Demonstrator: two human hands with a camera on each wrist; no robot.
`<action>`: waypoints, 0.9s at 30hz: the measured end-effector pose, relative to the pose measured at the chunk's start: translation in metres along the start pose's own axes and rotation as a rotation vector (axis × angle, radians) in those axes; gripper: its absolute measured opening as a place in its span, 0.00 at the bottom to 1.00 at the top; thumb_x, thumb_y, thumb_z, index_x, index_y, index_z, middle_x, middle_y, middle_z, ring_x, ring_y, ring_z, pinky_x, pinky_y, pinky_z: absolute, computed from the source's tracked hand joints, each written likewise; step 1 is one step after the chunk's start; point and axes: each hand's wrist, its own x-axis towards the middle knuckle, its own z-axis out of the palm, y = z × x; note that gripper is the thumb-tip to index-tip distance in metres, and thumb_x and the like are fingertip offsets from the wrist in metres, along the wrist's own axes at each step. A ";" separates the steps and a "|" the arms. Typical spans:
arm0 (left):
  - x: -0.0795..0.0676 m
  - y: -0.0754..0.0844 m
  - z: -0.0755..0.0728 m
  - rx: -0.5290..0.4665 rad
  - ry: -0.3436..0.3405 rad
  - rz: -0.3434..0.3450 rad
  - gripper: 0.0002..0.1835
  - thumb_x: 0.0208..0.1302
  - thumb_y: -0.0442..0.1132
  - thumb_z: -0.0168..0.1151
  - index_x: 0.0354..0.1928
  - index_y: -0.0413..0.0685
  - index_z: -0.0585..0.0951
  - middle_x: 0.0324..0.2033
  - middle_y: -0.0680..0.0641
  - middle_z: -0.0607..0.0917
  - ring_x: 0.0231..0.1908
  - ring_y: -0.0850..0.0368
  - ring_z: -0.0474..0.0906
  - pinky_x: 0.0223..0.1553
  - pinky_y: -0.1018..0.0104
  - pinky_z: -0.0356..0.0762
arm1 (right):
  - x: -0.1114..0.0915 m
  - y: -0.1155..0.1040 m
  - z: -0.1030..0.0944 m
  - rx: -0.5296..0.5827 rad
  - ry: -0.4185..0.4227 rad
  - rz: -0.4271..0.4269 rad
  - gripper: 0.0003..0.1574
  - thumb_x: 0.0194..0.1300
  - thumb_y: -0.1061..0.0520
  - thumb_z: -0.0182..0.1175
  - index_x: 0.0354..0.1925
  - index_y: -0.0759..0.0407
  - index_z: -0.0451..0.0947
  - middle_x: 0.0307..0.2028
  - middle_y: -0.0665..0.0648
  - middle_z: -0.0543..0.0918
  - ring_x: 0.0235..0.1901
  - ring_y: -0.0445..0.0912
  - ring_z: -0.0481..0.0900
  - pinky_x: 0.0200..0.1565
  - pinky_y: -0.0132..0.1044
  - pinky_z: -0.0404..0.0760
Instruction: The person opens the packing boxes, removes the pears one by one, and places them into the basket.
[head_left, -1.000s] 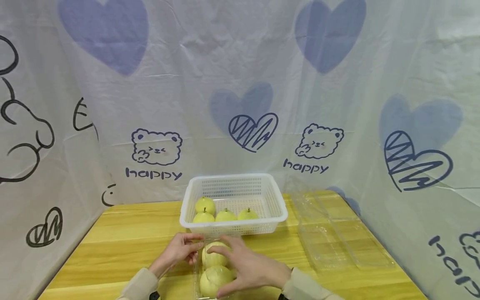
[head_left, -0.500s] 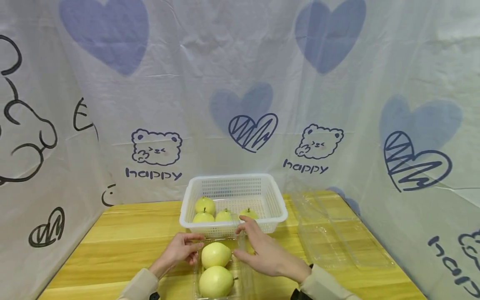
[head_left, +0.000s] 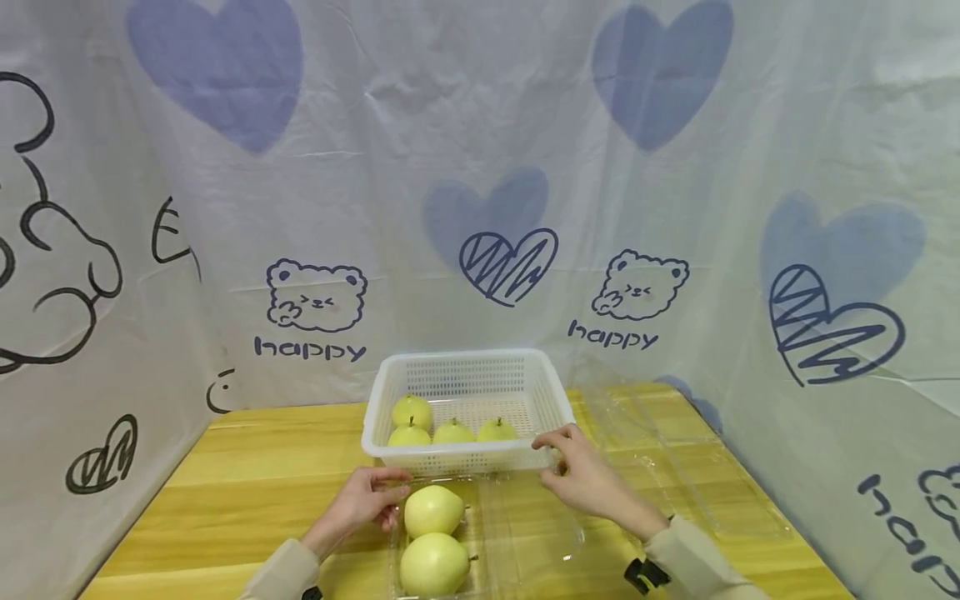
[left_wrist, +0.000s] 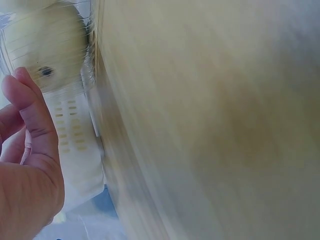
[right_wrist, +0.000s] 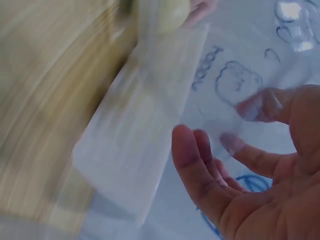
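Two pale yellow-green pears [head_left: 434, 512] lie one behind the other in a clear plastic clamshell box [head_left: 480, 575] near the table's front. At the box's back left corner my left hand [head_left: 365, 500] holds the rim, fingers bent; in the left wrist view its fingertips [left_wrist: 21, 75] are at the clear wall beside a pear [left_wrist: 62, 47]. My right hand [head_left: 588, 479] holds the box's clear lid [head_left: 532, 517], which is swung out to the right. Clear plastic overlaps the right thumb and finger in the right wrist view.
Behind the box stands a white perforated basket [head_left: 468, 458] with several more pears [head_left: 411, 412] along its front and left. More clear plastic containers [head_left: 720, 475] lie on the table's right side. A printed cloth [head_left: 405, 208] hangs behind and at both sides.
My right hand has moved from over the pears to the right, taking the lid up and outward, so the pears now show uncovered. My left hand has stayed at the box's corner.
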 end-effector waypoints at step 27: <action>0.012 0.003 0.020 -0.009 0.275 -0.020 0.10 0.66 0.32 0.62 0.33 0.36 0.69 0.15 0.47 0.78 0.13 0.61 0.72 0.17 0.68 0.74 | 0.001 0.039 0.015 -0.113 -0.272 0.192 0.31 0.63 0.47 0.64 0.49 0.73 0.76 0.29 0.60 0.81 0.17 0.43 0.72 0.27 0.41 0.80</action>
